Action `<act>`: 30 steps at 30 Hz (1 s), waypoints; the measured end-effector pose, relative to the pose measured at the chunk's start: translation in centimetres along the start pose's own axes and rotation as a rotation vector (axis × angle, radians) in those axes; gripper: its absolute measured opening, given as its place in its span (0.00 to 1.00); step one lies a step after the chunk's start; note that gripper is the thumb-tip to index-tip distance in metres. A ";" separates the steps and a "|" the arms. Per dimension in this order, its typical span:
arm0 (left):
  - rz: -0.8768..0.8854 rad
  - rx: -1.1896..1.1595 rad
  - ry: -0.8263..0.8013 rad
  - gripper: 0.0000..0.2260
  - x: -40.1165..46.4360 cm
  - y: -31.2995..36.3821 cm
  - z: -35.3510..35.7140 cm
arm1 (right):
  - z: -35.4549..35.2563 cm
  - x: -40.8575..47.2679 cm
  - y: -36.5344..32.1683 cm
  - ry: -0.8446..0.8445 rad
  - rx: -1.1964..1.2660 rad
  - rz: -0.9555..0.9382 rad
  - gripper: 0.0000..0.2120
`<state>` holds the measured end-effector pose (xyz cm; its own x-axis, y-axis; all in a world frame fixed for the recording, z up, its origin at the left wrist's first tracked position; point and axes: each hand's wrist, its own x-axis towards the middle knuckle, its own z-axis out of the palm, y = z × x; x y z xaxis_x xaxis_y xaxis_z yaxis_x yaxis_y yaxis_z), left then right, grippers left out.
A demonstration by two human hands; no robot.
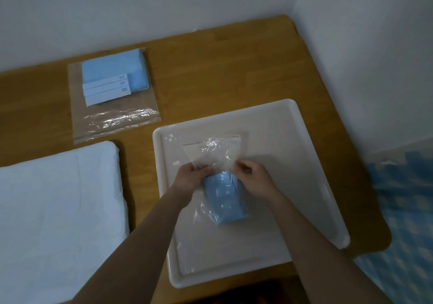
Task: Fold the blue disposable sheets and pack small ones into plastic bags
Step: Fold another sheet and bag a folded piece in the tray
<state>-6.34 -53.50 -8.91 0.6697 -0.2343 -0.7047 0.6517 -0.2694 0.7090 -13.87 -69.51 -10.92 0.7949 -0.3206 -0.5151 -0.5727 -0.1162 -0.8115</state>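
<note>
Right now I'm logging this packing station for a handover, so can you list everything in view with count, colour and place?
small zip bag: one, clear with red seal line, over the tray, held by both hands
folded sheet: one, blue, inside the small zip bag
tray: one, white, right part of the table
large plastic bag: one, clear, far left on the table
folded sheets: a blue stack, count unclear, inside the large plastic bag
paper strips: three, white, on that stack
white sheet: one, near left of the table
table: one, wooden brown
left hand: grip pinching the bag
right hand: grip pinching the bag
</note>
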 end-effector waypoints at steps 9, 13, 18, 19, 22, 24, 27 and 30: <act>-0.074 0.173 0.185 0.08 0.6 -1.7 0.4 | -2.5 -0.6 2.6 0.251 -0.211 0.008 0.07; 0.163 0.531 0.422 0.08 0.4 -2.8 1.0 | -2.4 -1.3 3.4 0.397 -0.175 -0.057 0.06; 0.672 1.162 0.165 0.25 -1.6 -5.6 3.1 | -1.8 -0.9 3.6 0.315 -0.305 0.007 0.16; 0.673 1.274 0.079 0.30 -1.7 -6.3 3.4 | -2.0 -0.5 3.6 0.298 -0.309 0.016 0.17; 0.630 1.454 -0.008 0.36 -1.2 -8.4 2.9 | -3.3 1.3 3.2 0.220 -0.131 0.023 0.17; 0.601 1.497 0.011 0.38 -1.1 -9.0 2.3 | -4.5 2.6 2.8 0.209 -0.041 0.031 0.13; 0.626 1.502 0.028 0.40 -1.1 -9.3 2.0 | -5.3 4.0 2.4 0.178 -0.110 -0.015 0.11; 0.660 1.487 0.034 0.42 -1.2 -9.3 2.2 | -4.4 4.1 1.7 0.095 -0.221 -0.076 0.11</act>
<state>-13.99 -52.73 -14.77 0.6978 -0.6546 -0.2907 -0.6224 -0.7550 0.2061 -12.45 -75.19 -13.22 0.8208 -0.3892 -0.4180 -0.5503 -0.3426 -0.7615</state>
